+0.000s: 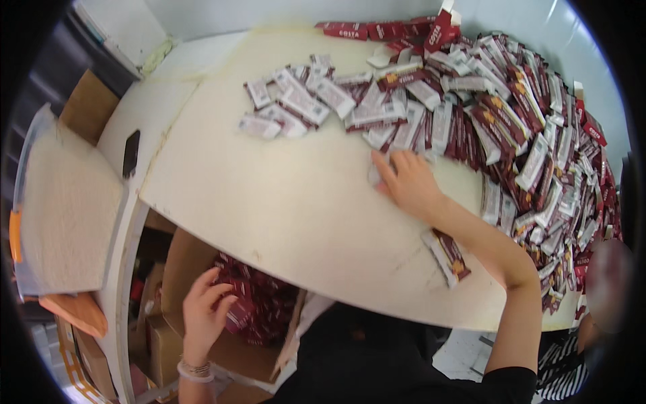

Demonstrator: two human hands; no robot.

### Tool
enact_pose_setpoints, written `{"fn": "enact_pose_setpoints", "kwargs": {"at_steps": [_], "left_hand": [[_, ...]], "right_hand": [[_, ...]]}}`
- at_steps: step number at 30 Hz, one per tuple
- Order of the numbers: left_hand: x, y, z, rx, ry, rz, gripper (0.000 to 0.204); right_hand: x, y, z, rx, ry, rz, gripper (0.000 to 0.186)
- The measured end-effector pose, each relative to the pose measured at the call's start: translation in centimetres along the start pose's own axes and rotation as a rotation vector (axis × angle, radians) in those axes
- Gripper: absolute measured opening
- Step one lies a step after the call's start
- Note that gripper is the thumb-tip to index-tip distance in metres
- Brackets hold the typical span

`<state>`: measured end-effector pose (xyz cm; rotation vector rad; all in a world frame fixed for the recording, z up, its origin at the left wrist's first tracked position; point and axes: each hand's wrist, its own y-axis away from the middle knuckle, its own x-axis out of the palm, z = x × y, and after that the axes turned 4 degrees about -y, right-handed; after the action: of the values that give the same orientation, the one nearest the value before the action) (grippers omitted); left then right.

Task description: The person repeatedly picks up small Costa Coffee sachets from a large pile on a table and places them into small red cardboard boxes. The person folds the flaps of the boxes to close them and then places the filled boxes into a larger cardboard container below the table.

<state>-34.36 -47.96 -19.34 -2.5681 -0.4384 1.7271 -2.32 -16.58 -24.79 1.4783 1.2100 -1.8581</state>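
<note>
My right hand [410, 188] reaches across the table to the near edge of a heap of slim packets [464, 101], silver-white on one face and dark red on the other. Its fingers are curled down around a small whitish packet [374, 176], mostly hidden by the hand and blurred. My left hand [205, 306] is low at the left, over an open cardboard box [178, 269] below the table edge. Its fingers are apart beside a dark red carton [240, 313], which lies among several others in the box; no grip on it shows.
A single packet [446, 257] lies by my right forearm. Red cartons [383, 30] lie along the back wall. A dark phone-like object [132, 153] rests at the table's left. A clear plastic bin [67, 209] stands further left. Another person's striped clothing [564, 370] shows at lower right.
</note>
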Motion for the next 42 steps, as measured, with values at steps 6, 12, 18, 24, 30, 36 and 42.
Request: {"fn": "enact_pose_setpoints", "kwargs": {"at_steps": [6,12,18,24,30,36,42], "left_hand": [[-1.2,-29.0,-3.9,0.61,-0.276,-0.218,0.033],[14.5,-60.7,-9.3,0.694,-0.278,-0.151,0.06],[21.6,-61.7,-13.3,0.413,-0.422,-0.083,0.09],[13.0,-53.6,-11.2,0.632,-0.431,-0.014,0.077],[2.1,-36.3,-13.0,0.503,0.83,0.006,0.075],[6.6,-15.8,-12.8,0.342,1.01,-0.3,0.082],[13.0,-3.0,-15.5,0.438,1.239,-0.069,0.067]], "right_hand": [[-2.2,-6.9,-2.8,-0.012,0.002,-0.077,0.059],[1.1,-11.7,-3.3,-0.091,0.072,0.038,0.066],[1.8,-7.7,-2.2,-0.158,-0.02,0.073,0.049],[-1.1,-5.2,0.5,-0.086,-0.111,0.217,0.046],[-2.3,-4.9,-0.7,0.019,-0.481,-0.021,0.05],[-11.5,0.9,4.0,1.099,-2.157,-0.342,0.042],[-9.9,7.4,12.5,0.983,-2.066,-0.304,0.049]]}}
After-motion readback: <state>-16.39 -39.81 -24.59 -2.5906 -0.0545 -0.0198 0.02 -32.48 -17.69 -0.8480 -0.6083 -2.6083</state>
